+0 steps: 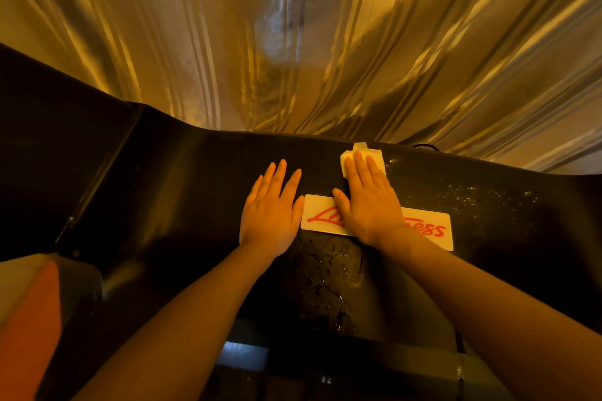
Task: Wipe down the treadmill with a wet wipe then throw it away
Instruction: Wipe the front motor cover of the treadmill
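Note:
The treadmill's black top cover (182, 192) spans the frame, with a white label plate (433, 231) bearing red lettering at its middle. My right hand (368, 202) lies flat with straight fingers and presses a folded white wet wipe (374, 153) onto the cover near its far edge; the palm hides part of the label. My left hand (270, 208) rests flat on the cover just left of the label, fingers spread, holding nothing. Wet streaks and droplets (325, 280) shine on the cover below the label and to the right.
Striped yellowish curtains (293, 42) hang right behind the treadmill's far edge. A thin dark cable (426, 146) shows at that edge on the right. A small lit display (241, 355) glows at the bottom. An orange and pale surface (29, 309) fills the lower left corner.

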### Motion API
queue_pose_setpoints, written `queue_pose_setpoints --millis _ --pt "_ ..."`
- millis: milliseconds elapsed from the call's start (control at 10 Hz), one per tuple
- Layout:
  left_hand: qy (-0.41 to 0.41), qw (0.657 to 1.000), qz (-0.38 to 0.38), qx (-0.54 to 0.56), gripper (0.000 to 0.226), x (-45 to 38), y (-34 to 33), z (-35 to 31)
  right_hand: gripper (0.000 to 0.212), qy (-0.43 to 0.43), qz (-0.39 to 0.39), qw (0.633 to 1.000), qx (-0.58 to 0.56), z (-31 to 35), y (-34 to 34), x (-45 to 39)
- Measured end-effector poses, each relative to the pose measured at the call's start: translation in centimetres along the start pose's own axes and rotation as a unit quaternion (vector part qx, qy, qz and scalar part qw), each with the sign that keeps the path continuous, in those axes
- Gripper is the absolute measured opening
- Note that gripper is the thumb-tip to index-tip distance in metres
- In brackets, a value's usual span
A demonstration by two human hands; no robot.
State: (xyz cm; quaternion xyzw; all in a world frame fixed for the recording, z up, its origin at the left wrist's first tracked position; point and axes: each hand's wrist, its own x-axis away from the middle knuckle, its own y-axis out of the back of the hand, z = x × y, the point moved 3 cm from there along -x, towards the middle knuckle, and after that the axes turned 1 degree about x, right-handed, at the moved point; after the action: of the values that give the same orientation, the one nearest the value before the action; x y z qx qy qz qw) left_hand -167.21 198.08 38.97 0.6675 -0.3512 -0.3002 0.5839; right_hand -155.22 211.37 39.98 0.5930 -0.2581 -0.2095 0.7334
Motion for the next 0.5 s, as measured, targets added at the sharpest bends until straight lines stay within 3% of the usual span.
queue_pose_setpoints --millis 200,500 --pt "-0.002 1.0 0.0 0.001 0.056 0.0 0.1 0.0 0.075 0.04 -0.034 0.999 0.013 0.4 -2.3 4.6" --pt "-0.001 1.0 0.002 -0.001 0.056 -0.1 0.0 0.0 0.077 0.016 -0.044 0.999 -0.014 -0.3 -1.4 2.7"
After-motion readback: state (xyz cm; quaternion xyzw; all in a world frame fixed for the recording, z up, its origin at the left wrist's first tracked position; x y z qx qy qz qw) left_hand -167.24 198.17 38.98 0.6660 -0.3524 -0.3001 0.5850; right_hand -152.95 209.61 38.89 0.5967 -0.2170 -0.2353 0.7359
